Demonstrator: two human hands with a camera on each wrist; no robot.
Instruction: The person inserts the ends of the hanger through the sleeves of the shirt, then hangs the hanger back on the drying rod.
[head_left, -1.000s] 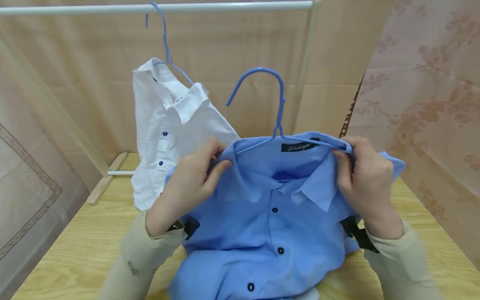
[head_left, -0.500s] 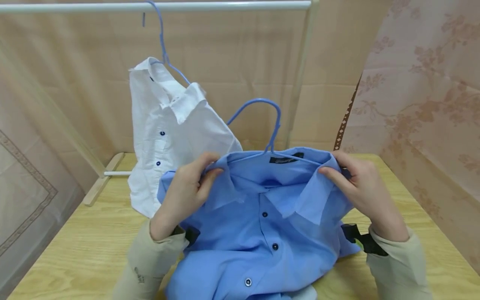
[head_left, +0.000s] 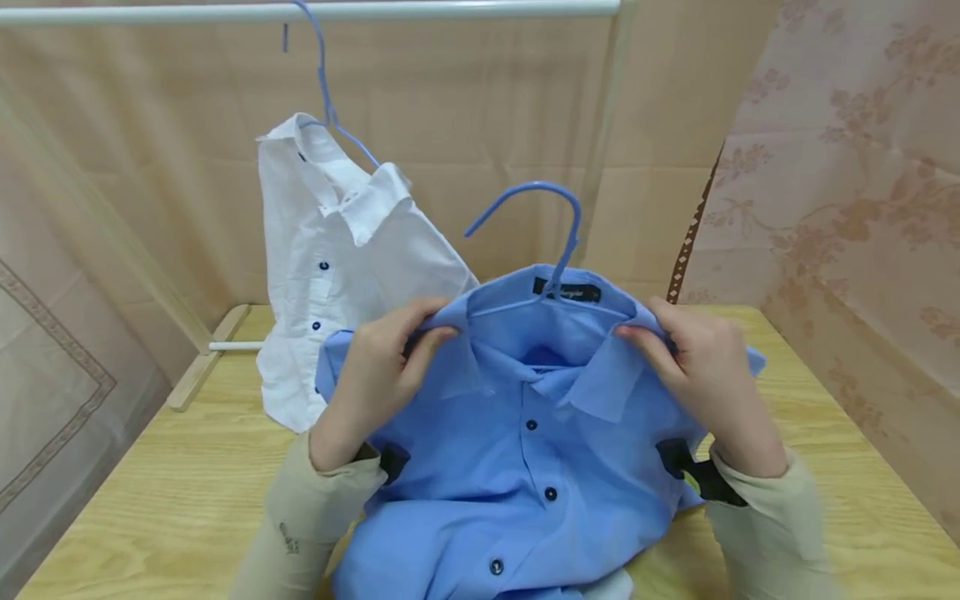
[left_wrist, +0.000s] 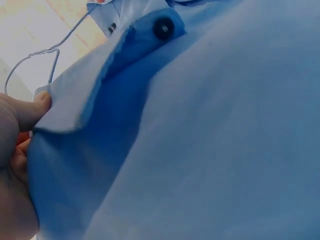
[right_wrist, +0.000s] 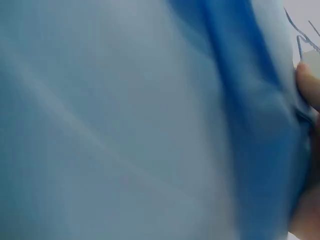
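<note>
A blue button-up shirt (head_left: 480, 467) with dark buttons and a black neck label is held up at its collar by both hands. My left hand (head_left: 382, 379) pinches the collar on the left side, thumb in front. On the opposite side my right hand (head_left: 708, 375) pinches the collar the same way. Inside the neck opening sits a blue hanger (head_left: 576, 225); its hook rises above the collar and tips to the right, while its arms run under the fabric. The left wrist view shows the left thumb (left_wrist: 42, 102) on the collar's edge. Shirt fabric fills most of the right wrist view.
Behind to the left, a white shirt (head_left: 300, 225) hangs by another blue hanger (head_left: 322, 75) from a white rail (head_left: 450, 10). The rack's wooden foot (head_left: 210, 358) stands on the wood-grain table (head_left: 142, 500). Patterned cloth (head_left: 862, 167) hangs at the right.
The blue shirt's collar and hanger dipped, then the hook rose partway again and leaned right. The right hand has come in toward the left. Both hands keep their hold on the collar.
</note>
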